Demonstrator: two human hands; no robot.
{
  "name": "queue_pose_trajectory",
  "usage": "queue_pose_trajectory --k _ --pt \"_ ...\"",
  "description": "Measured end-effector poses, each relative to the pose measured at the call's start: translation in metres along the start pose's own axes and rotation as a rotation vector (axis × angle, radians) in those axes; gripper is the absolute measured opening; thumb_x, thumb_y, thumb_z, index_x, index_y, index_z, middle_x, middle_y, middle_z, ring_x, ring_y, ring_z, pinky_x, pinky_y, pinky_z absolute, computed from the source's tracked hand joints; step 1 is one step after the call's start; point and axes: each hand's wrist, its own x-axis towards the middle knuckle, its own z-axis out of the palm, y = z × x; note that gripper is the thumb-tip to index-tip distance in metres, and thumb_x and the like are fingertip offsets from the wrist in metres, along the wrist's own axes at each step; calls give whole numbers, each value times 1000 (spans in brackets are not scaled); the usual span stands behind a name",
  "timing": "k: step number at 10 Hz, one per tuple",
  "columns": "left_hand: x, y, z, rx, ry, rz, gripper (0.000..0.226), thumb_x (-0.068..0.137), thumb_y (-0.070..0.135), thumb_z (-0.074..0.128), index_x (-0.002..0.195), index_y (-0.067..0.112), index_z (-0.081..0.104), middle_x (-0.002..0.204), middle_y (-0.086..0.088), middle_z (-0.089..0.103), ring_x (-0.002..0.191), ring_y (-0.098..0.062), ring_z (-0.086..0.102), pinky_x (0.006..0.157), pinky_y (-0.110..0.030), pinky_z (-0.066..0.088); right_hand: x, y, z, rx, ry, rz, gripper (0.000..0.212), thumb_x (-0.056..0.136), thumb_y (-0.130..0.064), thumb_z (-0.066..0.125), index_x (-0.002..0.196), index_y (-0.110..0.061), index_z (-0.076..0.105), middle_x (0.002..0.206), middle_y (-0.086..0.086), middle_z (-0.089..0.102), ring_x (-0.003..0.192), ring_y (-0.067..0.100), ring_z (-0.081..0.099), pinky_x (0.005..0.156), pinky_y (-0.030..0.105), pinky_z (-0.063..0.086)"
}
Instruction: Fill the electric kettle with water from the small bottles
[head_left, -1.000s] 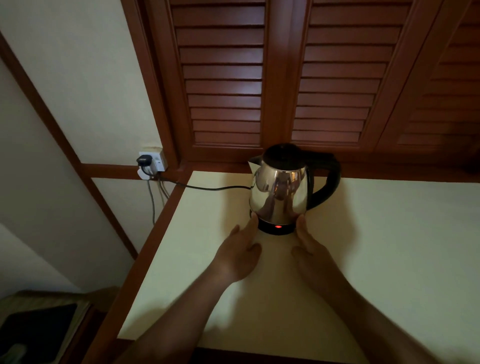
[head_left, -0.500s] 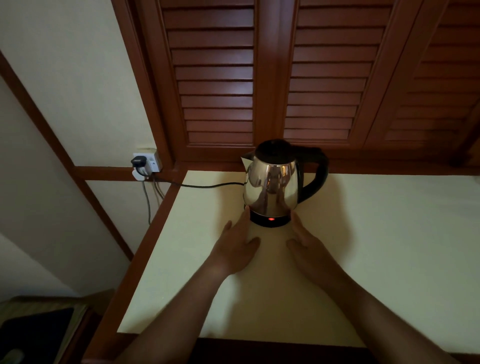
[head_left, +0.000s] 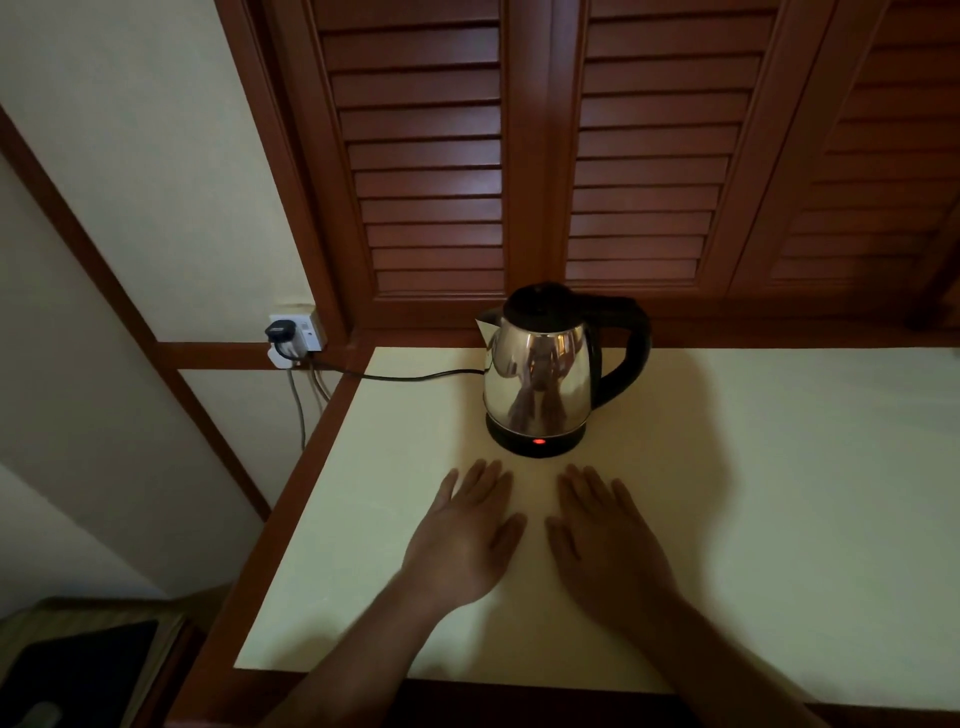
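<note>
- The only view came from a wide-angle camera worn on the person's head, above the near edge of the cream countertop (head_left: 779, 519).
- It faced forward and down, so both forearms entered from the bottom edge, ending in the left hand (head_left: 462, 540) and right hand (head_left: 608, 551).
- It sat near the work, with the electric kettle (head_left: 540, 379) mid-frame, just beyond the hands.
- Farther beyond the hands, louvred wooden doors (head_left: 431, 156) filled the top.
- A wall socket (head_left: 306, 332) showed to the left of the left hand.
</note>
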Motion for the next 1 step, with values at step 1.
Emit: queue_pose_trajectory --k 1 --pt "2 3 1 22 -16 1 67 107 50 27 161 11 30 170 -6 28 160 -20 14 128 -35 -3 1 1 3 -4 5 7 70 98 -44 18 149 -5 45 156 12 44 148 28 35 121 48 21"
